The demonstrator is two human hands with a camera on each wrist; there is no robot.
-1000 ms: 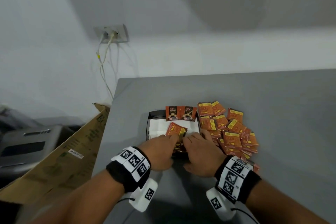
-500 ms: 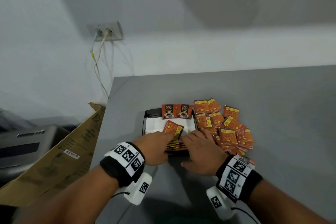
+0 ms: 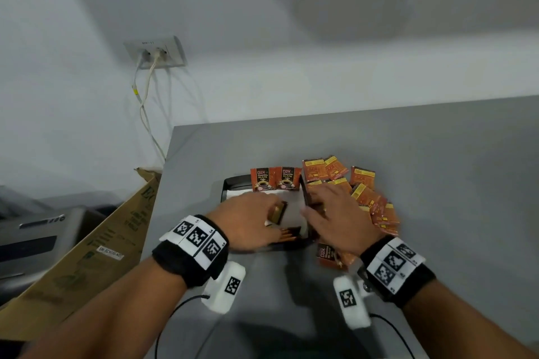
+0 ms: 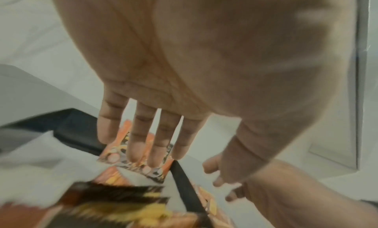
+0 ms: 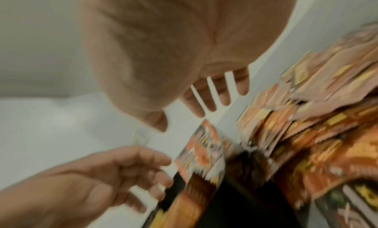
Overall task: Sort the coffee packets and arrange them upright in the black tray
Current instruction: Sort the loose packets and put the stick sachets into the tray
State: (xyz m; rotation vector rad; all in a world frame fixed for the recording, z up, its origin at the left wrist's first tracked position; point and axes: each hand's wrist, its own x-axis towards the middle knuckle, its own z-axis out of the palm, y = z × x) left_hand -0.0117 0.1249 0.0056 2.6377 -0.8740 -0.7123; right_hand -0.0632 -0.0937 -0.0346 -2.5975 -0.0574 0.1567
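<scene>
The black tray (image 3: 230,183), lined with white paper, lies on the grey table. Two coffee packets (image 3: 275,179) stand upright at its far end, and more packets (image 3: 287,237) lie at its near end. My left hand (image 3: 250,218) hovers over the tray with straight, spread fingers (image 4: 155,150) and holds nothing. A blurred packet (image 3: 278,211) lies just beside its fingertips. My right hand (image 3: 329,213) spreads flat across the tray's right rim and the edge of the loose orange packet pile (image 3: 364,192). Its fingers (image 5: 214,99) are straight.
The table's left edge (image 3: 166,172) runs close to the tray, with a cardboard box (image 3: 96,242) and a grey machine (image 3: 35,239) below it. A wall socket with cables (image 3: 154,52) is behind. Another packet (image 3: 328,253) lies under my right wrist.
Both hands have moved forward from the tray's near end. The right hand shifted right onto the rim and pile. The packet that leaned in the tray's middle now lies by the left fingertips.
</scene>
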